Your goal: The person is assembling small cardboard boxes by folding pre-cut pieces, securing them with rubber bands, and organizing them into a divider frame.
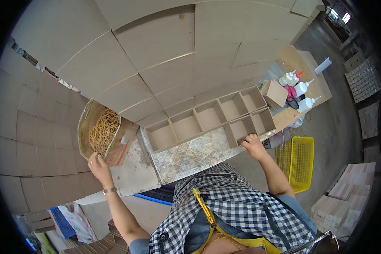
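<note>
The left hand (98,166) rests on the near edge of an open cardboard box (118,142) full of tan rubber bands (103,131). The fingers curl onto the box rim, but I cannot tell if they pinch a band or only touch the box. This box sits at the left end of the worktable (186,154), which has a worn, pale top.

The right hand (253,146) grips the near wall of a small open tray (252,125) made of brown board, with two square pockets. The fingers are bent over its edge, holding it. This tray sits at the right end of the worktable, just beside a longer tray (205,118) with a row of square pockets.

Past the trays, on a board at the far right, stand white glue bottles (302,89) and a small brown box (275,93). A yellow basket (298,163) sits on the floor to the right. Big flat cardboard sheets (156,46) fill the far side.
</note>
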`<action>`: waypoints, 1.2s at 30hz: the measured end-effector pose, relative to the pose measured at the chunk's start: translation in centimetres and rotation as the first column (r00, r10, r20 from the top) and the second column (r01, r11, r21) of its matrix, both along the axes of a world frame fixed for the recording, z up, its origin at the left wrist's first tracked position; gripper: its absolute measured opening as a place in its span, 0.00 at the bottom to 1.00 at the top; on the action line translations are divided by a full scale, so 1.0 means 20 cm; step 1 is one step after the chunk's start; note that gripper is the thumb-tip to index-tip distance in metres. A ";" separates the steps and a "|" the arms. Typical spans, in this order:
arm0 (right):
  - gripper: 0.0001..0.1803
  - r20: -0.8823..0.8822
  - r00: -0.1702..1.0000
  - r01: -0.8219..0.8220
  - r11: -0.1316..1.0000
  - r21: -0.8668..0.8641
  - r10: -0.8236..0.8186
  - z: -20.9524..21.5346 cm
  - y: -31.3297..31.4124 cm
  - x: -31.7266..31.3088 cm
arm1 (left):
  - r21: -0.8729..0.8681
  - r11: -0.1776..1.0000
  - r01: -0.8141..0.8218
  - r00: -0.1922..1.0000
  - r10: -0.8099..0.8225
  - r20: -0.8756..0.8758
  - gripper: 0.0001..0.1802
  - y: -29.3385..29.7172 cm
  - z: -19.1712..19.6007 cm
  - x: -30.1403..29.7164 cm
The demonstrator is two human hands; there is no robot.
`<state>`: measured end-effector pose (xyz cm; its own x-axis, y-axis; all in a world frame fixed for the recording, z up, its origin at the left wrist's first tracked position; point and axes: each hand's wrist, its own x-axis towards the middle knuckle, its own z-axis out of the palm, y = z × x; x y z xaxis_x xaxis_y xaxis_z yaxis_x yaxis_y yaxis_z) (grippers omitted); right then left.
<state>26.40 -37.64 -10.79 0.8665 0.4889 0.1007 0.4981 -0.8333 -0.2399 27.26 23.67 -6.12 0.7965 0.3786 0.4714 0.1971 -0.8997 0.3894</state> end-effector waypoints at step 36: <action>0.41 -0.913 0.407 0.831 -0.423 0.360 0.023 -0.15 -0.02 -0.03 | -0.519 -0.709 -0.476 0.666 -0.677 0.313 0.32 -2.24 -0.50 0.04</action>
<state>25.78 -38.11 -13.74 0.7214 -0.2780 -0.6342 -0.3993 0.5812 -0.7090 28.16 -21.23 -16.18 0.6208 -0.7148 -0.3221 0.7834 0.5815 0.2193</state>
